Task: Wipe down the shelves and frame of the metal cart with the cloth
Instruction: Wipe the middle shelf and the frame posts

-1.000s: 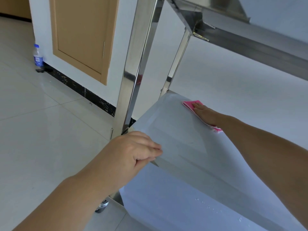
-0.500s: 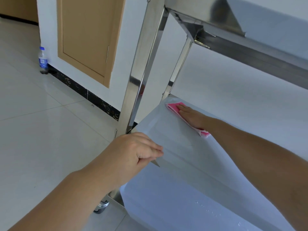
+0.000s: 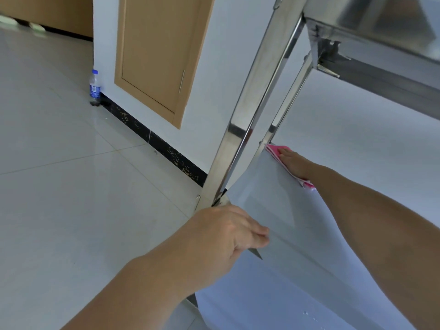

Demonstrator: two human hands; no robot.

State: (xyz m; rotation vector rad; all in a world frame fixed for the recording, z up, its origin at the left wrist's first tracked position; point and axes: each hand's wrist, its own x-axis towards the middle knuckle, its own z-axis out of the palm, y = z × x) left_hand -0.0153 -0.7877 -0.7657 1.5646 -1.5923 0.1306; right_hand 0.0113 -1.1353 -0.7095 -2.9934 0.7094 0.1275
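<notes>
The metal cart fills the right half of the head view: a shiny near upright post point(image 3: 247, 120), a rear post point(image 3: 289, 98), an upper shelf point(image 3: 381, 32) and a middle shelf point(image 3: 273, 203). My right hand point(image 3: 294, 163) lies flat on a pink cloth point(image 3: 273, 150) and presses it onto the middle shelf's far left corner, beside the rear post. My left hand point(image 3: 228, 232) grips the shelf's near left corner at the foot of the near post, fingers curled over the edge.
A lower shelf point(image 3: 262, 306) carries a few water drops. A plastic water bottle point(image 3: 94, 88) stands on the tiled floor point(image 3: 71, 186) against the white wall. A tan cabinet door point(image 3: 157, 51) is set in that wall above a black skirting.
My right hand has slid the pink cloth leftwards along the back of the middle shelf into the corner by the rear post. My left hand keeps its grip on the shelf corner.
</notes>
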